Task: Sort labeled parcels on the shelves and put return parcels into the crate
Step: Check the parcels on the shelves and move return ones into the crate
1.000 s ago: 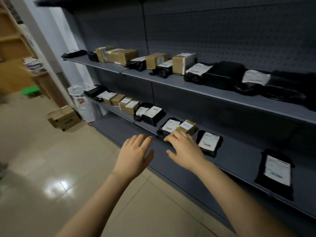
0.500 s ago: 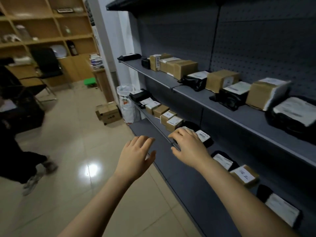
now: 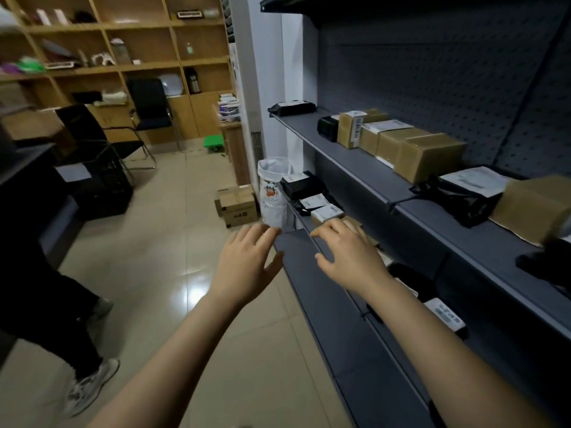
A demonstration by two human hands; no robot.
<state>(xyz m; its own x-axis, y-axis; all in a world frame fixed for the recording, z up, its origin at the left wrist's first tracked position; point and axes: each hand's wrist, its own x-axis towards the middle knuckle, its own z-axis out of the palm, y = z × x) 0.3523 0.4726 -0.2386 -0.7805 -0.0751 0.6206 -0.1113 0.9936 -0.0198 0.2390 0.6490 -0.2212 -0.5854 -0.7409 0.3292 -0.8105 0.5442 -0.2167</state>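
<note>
Grey metal shelves (image 3: 349, 162) run along the right wall. The upper shelf carries brown cardboard boxes (image 3: 429, 156) and black labeled bags (image 3: 463, 193). The lower shelf (image 3: 301, 222) carries small labeled parcels (image 3: 327, 211) and black bags (image 3: 304, 186). My right hand (image 3: 349, 254) hovers with spread fingers over the lower shelf's front edge, holding nothing. My left hand (image 3: 247, 261) is open in the air to its left, over the floor. A black crate (image 3: 103, 189) with a white sheet on it stands on the floor at the left.
A white sack (image 3: 273, 193) and a cardboard box (image 3: 236, 203) sit on the floor at the shelf's far end. A person's dark trouser legs and sneaker (image 3: 89, 384) are at the lower left. Black chairs (image 3: 148, 106) and wooden cabinets (image 3: 129, 41) line the back wall.
My view has swung left along the shelves, bringing the room, crate and another person into sight. Both hands stay open and empty in front of me, now near the shelf's left part.
</note>
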